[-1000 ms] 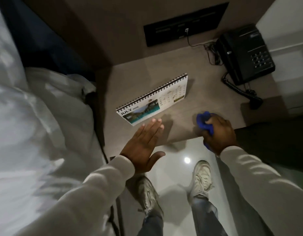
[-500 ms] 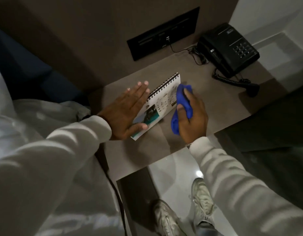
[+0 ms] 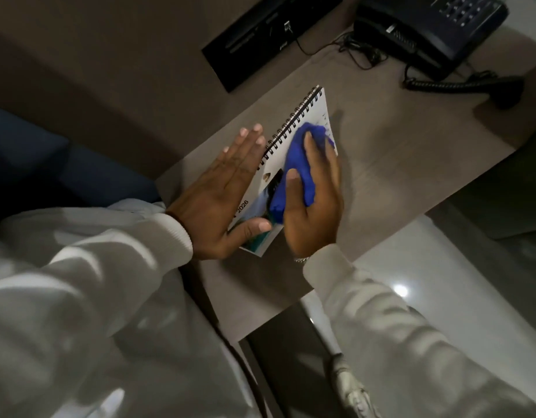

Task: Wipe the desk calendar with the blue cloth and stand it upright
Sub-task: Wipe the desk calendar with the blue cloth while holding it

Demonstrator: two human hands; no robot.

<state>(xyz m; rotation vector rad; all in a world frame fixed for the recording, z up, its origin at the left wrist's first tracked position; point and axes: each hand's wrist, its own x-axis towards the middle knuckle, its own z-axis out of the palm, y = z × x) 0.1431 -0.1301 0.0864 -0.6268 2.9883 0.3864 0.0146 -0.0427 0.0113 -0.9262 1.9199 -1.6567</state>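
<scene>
Blue cloth [image 3: 296,167] is bunched in the right hand [image 3: 313,203] and pressed on the calendar [image 3: 316,110], which lies flat on the desk [image 3: 396,152] while the open, empty left hand [image 3: 221,197] pins its edge, likely to steady it.

A matt grey-brown wooden desktop [image 3: 396,164] fills the middle of the view, running out to every side of the grip. Beyond the grip, a plain brown wall [image 3: 116,55] rises from the desk's far edge and carries a long black rectangular socket panel [image 3: 269,34], with a thin black cable [image 3: 348,54] trailing down from it. Far right of the grip, a black corded desk telephone [image 3: 432,28] sits on the desktop, its coiled cord [image 3: 441,86] lying in front. Nearer than the grip, pale glossy floor tiles [image 3: 441,267] catch one small bright reflection of light [image 3: 400,290]. Left of the grip lies rumpled white bedding [image 3: 79,327], with a dark blue upholstered surface [image 3: 34,152] behind it.
</scene>
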